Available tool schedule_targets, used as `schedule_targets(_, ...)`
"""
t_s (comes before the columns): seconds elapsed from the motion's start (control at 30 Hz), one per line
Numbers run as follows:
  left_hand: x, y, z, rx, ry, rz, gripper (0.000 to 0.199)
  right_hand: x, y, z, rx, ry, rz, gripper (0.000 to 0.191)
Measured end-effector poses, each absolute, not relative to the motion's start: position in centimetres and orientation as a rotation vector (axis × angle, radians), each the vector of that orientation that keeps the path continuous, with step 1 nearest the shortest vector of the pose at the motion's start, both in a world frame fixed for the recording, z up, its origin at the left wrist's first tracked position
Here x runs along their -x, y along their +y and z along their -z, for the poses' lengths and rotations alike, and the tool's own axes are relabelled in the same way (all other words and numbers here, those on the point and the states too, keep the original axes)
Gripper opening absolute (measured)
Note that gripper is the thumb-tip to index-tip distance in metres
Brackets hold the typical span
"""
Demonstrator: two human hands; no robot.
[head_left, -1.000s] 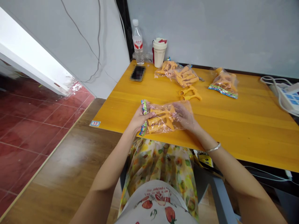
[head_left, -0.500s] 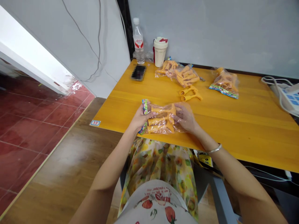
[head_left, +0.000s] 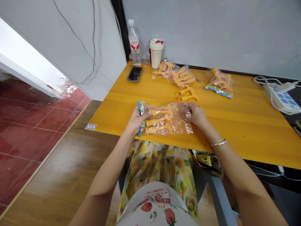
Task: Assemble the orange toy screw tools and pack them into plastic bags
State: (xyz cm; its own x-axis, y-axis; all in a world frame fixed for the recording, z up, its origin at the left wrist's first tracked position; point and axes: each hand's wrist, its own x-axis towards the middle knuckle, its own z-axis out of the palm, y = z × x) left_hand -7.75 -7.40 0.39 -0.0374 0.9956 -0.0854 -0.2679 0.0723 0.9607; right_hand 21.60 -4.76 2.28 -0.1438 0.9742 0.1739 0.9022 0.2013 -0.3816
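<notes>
A clear plastic bag (head_left: 181, 121) with a colourful printed header strip lies at the table's front edge. Inside it, several forked orange plastic pieces (head_left: 158, 122) sit side by side toward the left, leaving the right part of the bag flat. My left hand (head_left: 135, 120) grips the header end, thumb on top of the bag. At the opposite end, my right hand (head_left: 198, 116) is closed on the bag's upper right corner; its fingertips are partly hidden. Just beyond the bag lies a loose forked orange piece (head_left: 187, 94) with two hollow ends.
More bags of orange pieces (head_left: 183, 77) lie at the back, with another filled bag (head_left: 219, 83) farther right. A water bottle (head_left: 134, 44), a cream cup (head_left: 156, 53) and a phone (head_left: 135, 74) stand or lie back left. A power strip (head_left: 285, 99) with white cables is at right.
My right hand has moved right, off the orange pieces, to the bag's far end. The bag's right part is now spread out. My left hand keeps its hold on the header.
</notes>
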Motion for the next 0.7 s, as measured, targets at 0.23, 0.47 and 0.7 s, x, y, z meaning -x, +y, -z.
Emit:
schedule_targets(0.23, 7.5, -7.4, -0.1, -1.017, 1.127, -1.377, 0.051, -23.1, -1.1, -2.0, 1.486, -2.016, -0.246, 0.045)
schedule_targets(0.47, 7.5, -7.2, 0.3, -1.069, 1.142, -1.398, 0.047, -23.0, -2.2, -2.5, 1.823, -2.181, 0.028, 0.038)
schedule_targets(0.7, 7.6, -7.1, 0.6, -1.030, 1.134, -1.393, 0.050, -25.8, -4.1, -3.4, 1.395, -1.433, -0.352, 0.035)
